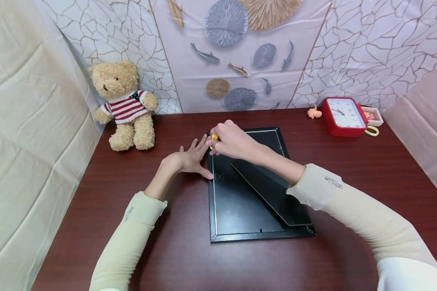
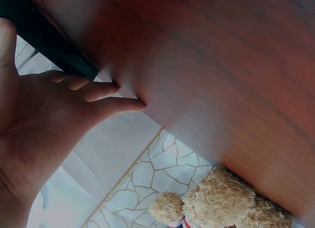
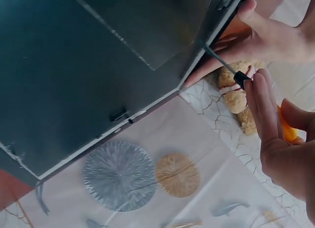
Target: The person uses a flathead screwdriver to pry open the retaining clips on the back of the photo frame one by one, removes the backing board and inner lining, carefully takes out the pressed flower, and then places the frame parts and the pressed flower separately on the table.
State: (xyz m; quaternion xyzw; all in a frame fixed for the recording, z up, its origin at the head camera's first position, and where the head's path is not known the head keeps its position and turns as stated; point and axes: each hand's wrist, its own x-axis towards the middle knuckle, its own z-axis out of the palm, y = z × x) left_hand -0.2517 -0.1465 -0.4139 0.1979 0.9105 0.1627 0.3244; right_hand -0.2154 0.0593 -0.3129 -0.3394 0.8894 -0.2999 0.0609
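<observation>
A black picture frame [image 1: 233, 214] lies back side up on the table, its stand leg [image 1: 276, 198] folded over the backing. My right hand [image 1: 234, 141] grips a screwdriver by its yellow and black handle [image 1: 214, 137] over the frame's far left part. In the right wrist view, the thin shaft of the screwdriver [image 3: 219, 59] reaches to the frame's edge, close to a small metal clip [image 3: 226, 1]. Spread along the left edge of the frame, my left hand [image 1: 190, 161] touches it with straight fingers, its thumb at the rim.
A teddy bear [image 1: 125, 105] in a striped sweater sits at the back left. At the back right stand a red clock [image 1: 344, 117], a small pink figure [image 1: 314, 112] and a small box [image 1: 373, 116] beside a yellowish ring [image 1: 372, 131]. Patterned cloth hangs behind the dark wooden table [image 1: 167, 254].
</observation>
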